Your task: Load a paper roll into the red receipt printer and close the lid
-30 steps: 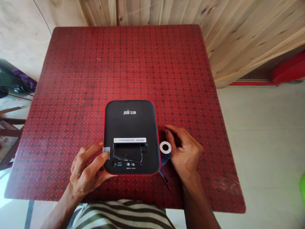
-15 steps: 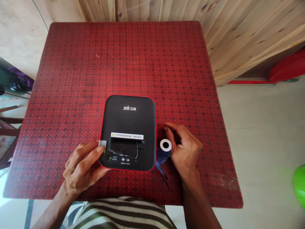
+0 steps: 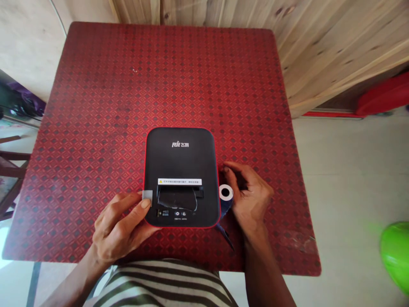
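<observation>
A black receipt printer (image 3: 181, 164) with a red rim lies flat on the patterned red table (image 3: 172, 76). My left hand (image 3: 123, 226) grips its left edge, a fingertip resting on the grey latch (image 3: 147, 198) and the thumb low at the near-left corner. Beside the printer's right edge, a small white paper roll (image 3: 226, 192) shows its dark core, with a dark blue strip (image 3: 225, 207) trailing toward me. My right hand (image 3: 247, 192) is curled just right of the roll, fingers drawn together; what they hold, if anything, is hidden.
Wood plank walls (image 3: 204, 15) stand behind the table. On the right floor are a bright green round object (image 3: 396, 256) and a red object (image 3: 383, 96). A dark wooden chair (image 3: 14, 170) is at the left edge, and my striped clothing (image 3: 166, 283) borders the near side.
The printer has slid slightly right with my left hand, narrowing the gap to my right hand and the paper roll. The right hand has hardly moved. The view has shifted a little.
</observation>
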The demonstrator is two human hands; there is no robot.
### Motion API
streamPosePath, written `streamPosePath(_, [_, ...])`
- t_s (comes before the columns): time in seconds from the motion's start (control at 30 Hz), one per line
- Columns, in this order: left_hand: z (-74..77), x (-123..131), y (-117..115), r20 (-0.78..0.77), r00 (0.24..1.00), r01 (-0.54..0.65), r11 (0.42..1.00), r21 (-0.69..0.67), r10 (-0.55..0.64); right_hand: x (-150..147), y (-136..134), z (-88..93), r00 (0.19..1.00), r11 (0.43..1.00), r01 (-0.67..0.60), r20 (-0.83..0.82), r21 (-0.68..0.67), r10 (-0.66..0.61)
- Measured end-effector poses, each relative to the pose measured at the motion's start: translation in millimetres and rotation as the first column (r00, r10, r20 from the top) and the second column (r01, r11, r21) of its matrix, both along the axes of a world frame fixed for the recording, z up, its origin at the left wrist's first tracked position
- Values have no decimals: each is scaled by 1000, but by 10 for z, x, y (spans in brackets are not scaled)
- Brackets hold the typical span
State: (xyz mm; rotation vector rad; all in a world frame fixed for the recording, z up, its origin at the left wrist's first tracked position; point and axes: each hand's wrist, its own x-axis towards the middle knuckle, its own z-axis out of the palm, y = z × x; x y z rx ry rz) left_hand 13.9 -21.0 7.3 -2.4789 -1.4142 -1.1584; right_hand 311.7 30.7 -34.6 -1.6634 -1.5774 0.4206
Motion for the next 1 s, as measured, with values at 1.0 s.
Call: streamPosePath(1.0, [5, -42, 58, 217, 973, 120, 980, -157, -85, -20, -5, -18, 1000, 1000, -18, 22, 20, 18])
